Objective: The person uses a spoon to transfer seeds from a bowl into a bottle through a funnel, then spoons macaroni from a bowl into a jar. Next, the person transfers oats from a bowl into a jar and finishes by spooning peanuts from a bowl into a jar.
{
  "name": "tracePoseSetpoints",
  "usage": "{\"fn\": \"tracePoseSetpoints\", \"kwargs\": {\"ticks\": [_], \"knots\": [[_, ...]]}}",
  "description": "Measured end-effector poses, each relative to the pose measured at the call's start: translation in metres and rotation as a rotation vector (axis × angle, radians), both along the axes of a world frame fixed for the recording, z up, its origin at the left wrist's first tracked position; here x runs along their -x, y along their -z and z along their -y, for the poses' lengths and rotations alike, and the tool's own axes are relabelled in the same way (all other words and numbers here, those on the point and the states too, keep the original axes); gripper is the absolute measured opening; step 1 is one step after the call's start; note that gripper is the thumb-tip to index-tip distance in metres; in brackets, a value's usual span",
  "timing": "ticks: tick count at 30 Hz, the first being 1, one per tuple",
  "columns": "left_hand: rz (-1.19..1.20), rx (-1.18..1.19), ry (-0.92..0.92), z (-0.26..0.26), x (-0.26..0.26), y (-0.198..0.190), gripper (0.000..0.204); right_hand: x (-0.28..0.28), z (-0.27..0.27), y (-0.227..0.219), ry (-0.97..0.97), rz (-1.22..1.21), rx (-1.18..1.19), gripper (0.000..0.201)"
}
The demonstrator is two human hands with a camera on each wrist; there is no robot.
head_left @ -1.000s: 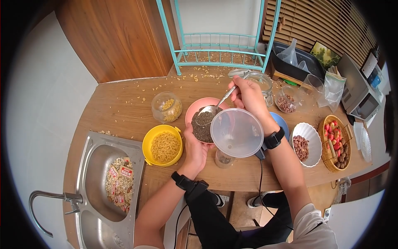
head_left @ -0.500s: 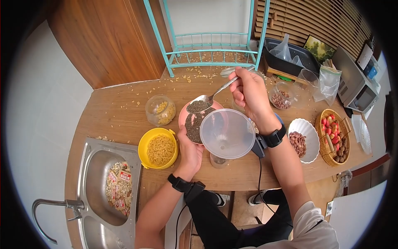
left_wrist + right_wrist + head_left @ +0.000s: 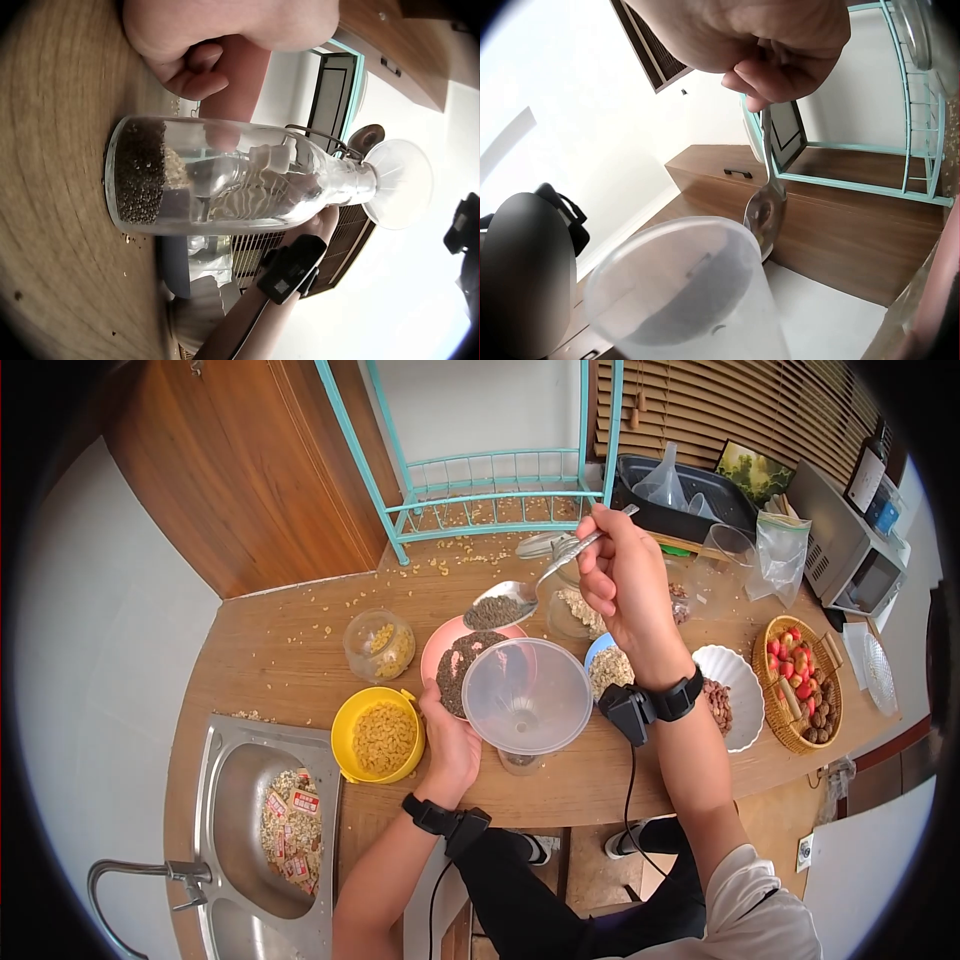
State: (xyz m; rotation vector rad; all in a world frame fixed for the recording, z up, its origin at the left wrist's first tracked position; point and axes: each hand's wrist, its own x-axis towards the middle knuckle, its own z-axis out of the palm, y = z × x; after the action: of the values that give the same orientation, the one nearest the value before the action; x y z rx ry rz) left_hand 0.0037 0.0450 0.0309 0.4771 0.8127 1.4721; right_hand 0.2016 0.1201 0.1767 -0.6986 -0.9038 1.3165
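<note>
My left hand [image 3: 452,745] grips the near left edge of a pink bowl [image 3: 433,652] of small dark seeds [image 3: 452,685], thumb at its rim. Held by its handle in my right hand [image 3: 632,575], a metal spoon [image 3: 527,598] carries a heap of the seeds above the bowl's far side. A translucent funnel [image 3: 525,705] overlaps the bowl's right part in the head view. In the left wrist view the funnel sits in the neck of a clear glass bottle [image 3: 247,180], upright on the counter, with dark seeds in its bottom.
A yellow bucket [image 3: 338,745] of macaroni and a glass jar [image 3: 360,662] stand left, beside the sink [image 3: 205,780]. Rightward are a blue bowl [image 3: 592,652] of oats, a white fluted bowl [image 3: 745,695] of nuts and a wicker basket [image 3: 770,705]. A turquoise rack [image 3: 490,500] stands behind.
The spoon has risen from among the seeds in the bowl and now carries a heap above it. My right hand has lifted with it; my left hand keeps its grip on the bowl.
</note>
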Motion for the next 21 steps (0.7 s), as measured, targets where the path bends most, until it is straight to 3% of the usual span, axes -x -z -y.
{"fn": "tracePoseSetpoints", "kwargs": {"ticks": [11,21], "knots": [[-0.046,-0.036,-0.005,-0.0021,0.0003,0.0011,0.058,-0.0042,0.0086,-0.0049,-0.134,-0.109,-0.08,0.037],[-0.019,0.008,0.021,-0.0014,0.0012,0.0008,0.059,-0.0038,0.0108,-0.0046,-0.079,0.01,-0.2,0.047]]}}
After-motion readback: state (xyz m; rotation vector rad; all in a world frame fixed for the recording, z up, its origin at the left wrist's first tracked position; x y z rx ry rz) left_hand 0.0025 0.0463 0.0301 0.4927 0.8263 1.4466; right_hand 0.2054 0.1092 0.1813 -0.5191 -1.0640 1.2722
